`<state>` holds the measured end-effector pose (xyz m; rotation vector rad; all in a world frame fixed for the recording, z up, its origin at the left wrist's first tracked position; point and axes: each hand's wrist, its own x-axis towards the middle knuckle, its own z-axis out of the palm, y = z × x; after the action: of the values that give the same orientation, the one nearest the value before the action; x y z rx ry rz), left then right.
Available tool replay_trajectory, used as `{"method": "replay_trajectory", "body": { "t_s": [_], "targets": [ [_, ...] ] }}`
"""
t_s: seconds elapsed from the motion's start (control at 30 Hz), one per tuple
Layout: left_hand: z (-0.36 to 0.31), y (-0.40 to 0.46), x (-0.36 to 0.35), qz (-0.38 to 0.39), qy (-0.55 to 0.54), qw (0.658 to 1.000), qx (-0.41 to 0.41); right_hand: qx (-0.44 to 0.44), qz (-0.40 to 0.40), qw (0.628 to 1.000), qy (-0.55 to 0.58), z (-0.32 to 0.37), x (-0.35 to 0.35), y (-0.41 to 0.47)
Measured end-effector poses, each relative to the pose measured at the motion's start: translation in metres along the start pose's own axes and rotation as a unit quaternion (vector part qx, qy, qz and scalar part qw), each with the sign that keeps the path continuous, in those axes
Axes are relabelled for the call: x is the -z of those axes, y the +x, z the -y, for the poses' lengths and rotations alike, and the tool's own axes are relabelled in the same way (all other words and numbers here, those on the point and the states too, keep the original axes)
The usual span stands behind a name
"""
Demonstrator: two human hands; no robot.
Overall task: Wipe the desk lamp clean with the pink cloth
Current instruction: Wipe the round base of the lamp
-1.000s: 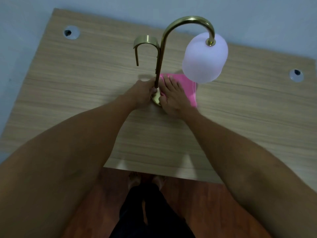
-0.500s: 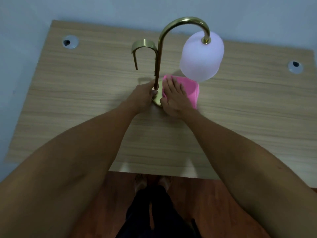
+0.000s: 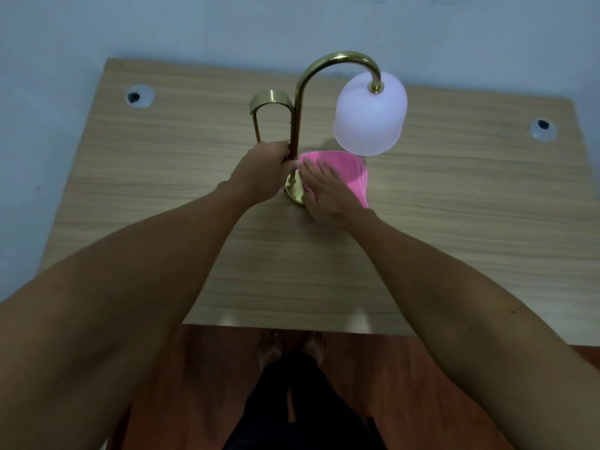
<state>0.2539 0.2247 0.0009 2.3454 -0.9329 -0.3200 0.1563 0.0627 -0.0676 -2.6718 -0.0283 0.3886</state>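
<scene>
A brass desk lamp [image 3: 297, 118] with a curved neck stands at the middle of the wooden desk [image 3: 162, 222]. Its frosted white shade [image 3: 370, 120] hangs to the right, above the pink cloth [image 3: 349, 172]. My left hand [image 3: 263, 172] is closed around the lower part of the lamp's stem. My right hand [image 3: 324, 193] lies flat with fingers spread on the pink cloth, pressing it onto the lamp's round brass base [image 3: 293, 193]. Most of the base is hidden under the cloth and the hands.
Two round cable grommets sit in the desk, one at the far left [image 3: 139, 96] and one at the far right [image 3: 543, 129]. A pale wall runs behind the desk. Below the desk's near edge are a reddish wooden floor and my bare feet [image 3: 292, 347].
My left hand has slid a little higher up the stem. My right hand and the cloth have shifted slightly on the base. The camera has tilted so the desk sits lower in view.
</scene>
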Motion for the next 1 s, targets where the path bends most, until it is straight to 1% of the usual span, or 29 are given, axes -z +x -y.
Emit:
{"method": "replay_trajectory", "body": {
  "t_s": [0.07, 0.1, 0.2, 0.3, 0.47, 0.53, 0.63, 0.73, 0.8, 0.83, 0.93, 0.97, 1.0],
  "targets": [
    [0.0, 0.003, 0.001, 0.01, -0.009, 1.0, 0.009, 0.036, 0.005, 0.999, -0.012, -0.009, -0.001, -0.011],
    [-0.001, 0.004, 0.001, 0.015, -0.012, 1.0, 0.01, 0.028, 0.0, 1.0, 0.008, -0.013, 0.0, -0.015],
    [-0.001, 0.005, 0.001, 0.025, -0.018, 1.0, 0.0, -0.034, -0.038, 0.993, 0.103, -0.004, 0.003, -0.005],
    [-0.001, 0.006, 0.002, 0.03, -0.012, 0.999, -0.013, -0.091, -0.06, 0.976, 0.189, 0.017, 0.014, 0.013],
    [0.0, 0.005, 0.0, 0.022, -0.002, 1.0, -0.014, -0.11, -0.007, 0.959, 0.26, 0.012, 0.018, 0.005],
    [-0.002, 0.004, 0.0, 0.016, -0.001, 1.0, -0.007, -0.095, 0.005, 0.962, 0.257, -0.002, 0.011, -0.007],
    [-0.002, 0.004, 0.0, 0.017, -0.008, 1.0, 0.001, -0.076, -0.028, 0.968, 0.239, -0.012, 0.004, -0.015],
    [-0.002, 0.003, 0.0, 0.018, -0.007, 1.0, -0.006, -0.057, -0.043, 0.988, 0.136, -0.009, 0.005, 0.005],
    [-0.005, 0.003, 0.001, 0.014, -0.004, 1.0, -0.006, -0.051, -0.044, 0.991, 0.111, -0.004, 0.004, 0.016],
    [-0.005, 0.003, 0.0, 0.014, -0.007, 1.0, -0.004, -0.051, -0.06, 0.991, 0.107, -0.003, -0.002, 0.015],
    [-0.006, 0.003, -0.001, 0.013, -0.019, 1.0, 0.01, -0.078, -0.155, 0.979, 0.104, 0.007, -0.029, -0.013],
    [-0.005, 0.003, -0.002, 0.012, -0.022, 1.0, 0.018, -0.084, -0.176, 0.975, 0.11, 0.013, -0.042, -0.025],
    [-0.005, 0.003, -0.002, 0.011, -0.025, 0.999, 0.025, -0.083, -0.176, 0.974, 0.115, 0.022, -0.053, -0.036]
  ]
}}
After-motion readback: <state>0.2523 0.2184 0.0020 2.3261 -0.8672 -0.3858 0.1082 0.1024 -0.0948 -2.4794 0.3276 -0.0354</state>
